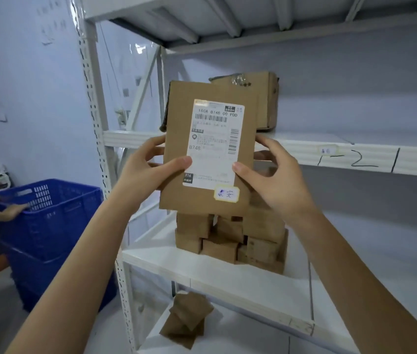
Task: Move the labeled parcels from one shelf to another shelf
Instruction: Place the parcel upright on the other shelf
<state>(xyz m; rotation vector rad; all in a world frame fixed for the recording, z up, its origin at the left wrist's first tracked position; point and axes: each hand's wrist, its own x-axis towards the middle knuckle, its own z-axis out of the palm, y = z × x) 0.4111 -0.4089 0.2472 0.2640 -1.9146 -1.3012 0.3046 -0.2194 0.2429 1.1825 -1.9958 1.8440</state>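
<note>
I hold a flat brown cardboard parcel [176, 118] upright in front of the white shelving, its white shipping label and a small handwritten sticker facing me. My left hand [148, 172] grips its left edge, thumb on the label's lower corner. My right hand [271, 180] grips its right edge, thumb on the label. Behind the parcel, another brown parcel [266, 100] stands on the upper shelf [330, 149]. A pile of several small brown parcels [230, 238] sits on the middle shelf [228, 279], partly hidden by the held parcel.
A few flat brown parcels [187, 318] lie on the lowest shelf. Stacked blue plastic crates [54, 226] stand on the floor to the left, with another person's hand [14, 209] on the rim. The perforated shelf upright [100, 154] runs between crates and shelves.
</note>
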